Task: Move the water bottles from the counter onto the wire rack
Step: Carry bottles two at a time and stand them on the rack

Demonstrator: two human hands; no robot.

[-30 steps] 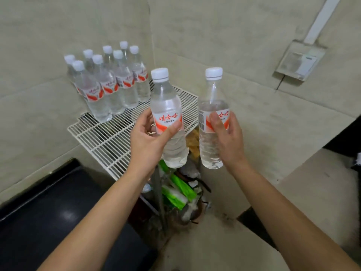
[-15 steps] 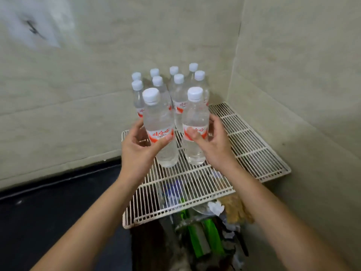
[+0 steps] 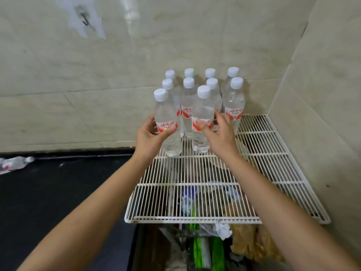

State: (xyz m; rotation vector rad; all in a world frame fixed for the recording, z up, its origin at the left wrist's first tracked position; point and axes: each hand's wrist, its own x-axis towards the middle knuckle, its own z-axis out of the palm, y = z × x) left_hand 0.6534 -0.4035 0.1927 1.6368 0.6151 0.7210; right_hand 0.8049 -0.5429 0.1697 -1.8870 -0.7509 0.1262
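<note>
My left hand (image 3: pixel 149 136) grips a clear water bottle (image 3: pixel 166 118) with a white cap and red label, its base down on the white wire rack (image 3: pixel 263 153). My right hand (image 3: pixel 219 133) grips a second such bottle (image 3: pixel 202 114), also with its base at the rack. Both stand upright in front of several more bottles (image 3: pixel 234 102) that are lined up in rows at the back of the rack, against the tiled wall.
The rack fills a wall corner, with walls behind and to the right. A black counter (image 3: pixel 58 192) lies to the left, with another bottle lying on its side (image 3: pixel 14 163) at the far left. Under the rack sit green packets (image 3: pixel 203 249) and other clutter.
Both hands have carried their bottles forward and down from the air onto the rack, in front of the standing rows. The view has swung to face the rack squarely.
</note>
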